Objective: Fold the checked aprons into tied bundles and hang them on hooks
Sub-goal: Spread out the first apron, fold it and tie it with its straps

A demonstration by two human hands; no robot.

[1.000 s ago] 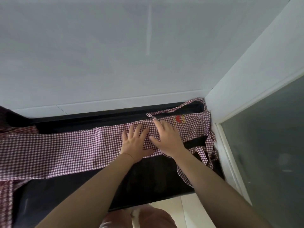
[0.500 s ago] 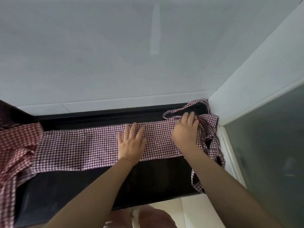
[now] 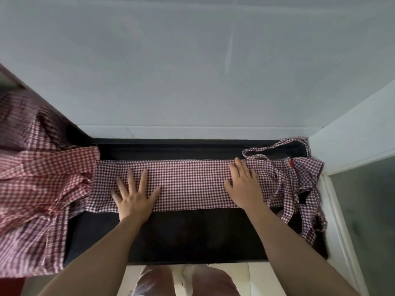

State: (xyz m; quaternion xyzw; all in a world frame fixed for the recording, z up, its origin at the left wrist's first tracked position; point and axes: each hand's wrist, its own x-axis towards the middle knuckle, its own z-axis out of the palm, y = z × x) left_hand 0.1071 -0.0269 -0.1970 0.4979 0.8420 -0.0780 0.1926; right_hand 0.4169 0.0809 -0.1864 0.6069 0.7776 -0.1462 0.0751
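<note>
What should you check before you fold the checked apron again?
1. Apron strip lies flat on the black counter: ok.
2. Left hand presses it flat, fingers spread: ok.
3. Right hand presses the other end: ok.
4. Ties straightened: not ok, they lie bunched at the right end.
5. Neck loop tucked in: not ok, it sticks out behind.
6. Pile of aprons clear of the strip: not ok, it overlaps the left end.

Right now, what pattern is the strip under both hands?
Small red-and-white check on the folded apron strip, clearest in the head view.
</note>
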